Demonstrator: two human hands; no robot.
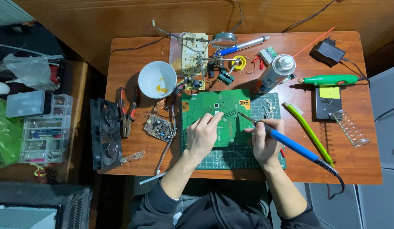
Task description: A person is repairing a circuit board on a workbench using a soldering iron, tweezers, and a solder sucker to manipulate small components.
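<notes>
Head view: large green circuit board (216, 114) with orange corner patches, flat on cutting mat (231, 159).

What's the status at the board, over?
Left hand pinches tweezers on green circuit board. Right hand grips blue soldering iron, tip beside tweezers. Nothing blocking; green brush lies clear.

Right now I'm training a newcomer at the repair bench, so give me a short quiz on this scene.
1. True or false: the right hand holds the blue soldering iron.
2. What does the left hand hold over the green circuit board?
3. Where is the white bowl? A) left of the board B) under the spray can C) off the table

Key: 1 true; 2 tweezers; 3 A.
</notes>
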